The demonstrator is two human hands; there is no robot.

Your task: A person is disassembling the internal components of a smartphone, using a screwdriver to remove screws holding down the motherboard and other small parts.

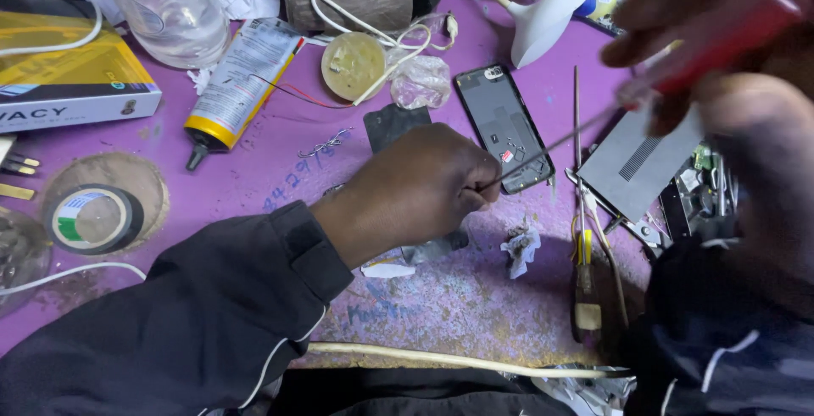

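- Head view: left hand (424,187) is closed in a fist, fingertips pinching the tip of a thin metal shaft just beside a black phone frame (504,128) on the purple table (254,170).
- Right hand (712,34), blurred, grips a red-handled screwdriver (721,39) whose shaft slants down to the left hand.
- Yellow-and-white box (72,72) lies at far left.
- White-labelled glue tube (242,85) with yellow end lies tilted beside it.
- Clear plastic bottle (165,5) stands behind; contents unclear.
- Tape roll (91,218) sits near the left edge.
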